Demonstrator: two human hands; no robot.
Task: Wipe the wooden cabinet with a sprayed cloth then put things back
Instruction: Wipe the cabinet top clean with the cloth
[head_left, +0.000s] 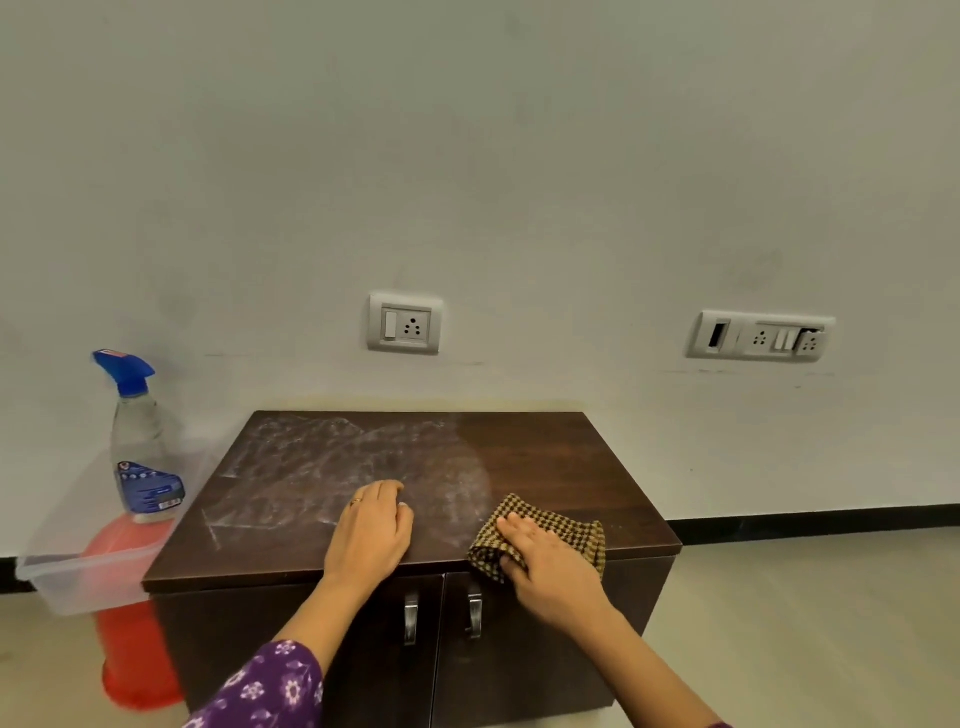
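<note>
Wooden cabinet (545, 457): the unit stood against the wall directly in front of both hands, which rested on the near part of its top.

Head view:
- The left hand (371, 530) lay palm down on the cabinet top, fingers loosely bent, grasping nothing. A ring (356, 501) sat on one finger, and a purple flowered sleeve (270, 686) covered the forearm.
- The right hand (545, 561) pressed the checked cloth (576, 530) onto the top at the front edge. Its fingers lay straight over the cloth and its thumb was tucked into the bunched fold, so the cloth was pinched.
- The two hands were near each other but apart.
- White streaks covered the surface beyond and to the left of the left hand. The surface beyond the right hand was dark and plain.
- Two door handles (411, 618) hung below the top, between the two wrists.
- A spray bottle (143, 447) stood upright well to the left of the left hand, inside a clear plastic container (78, 577) that rested on a red stool (135, 654).
- Two socket plates (405, 323) were fixed on the wall beyond the hands.
</note>
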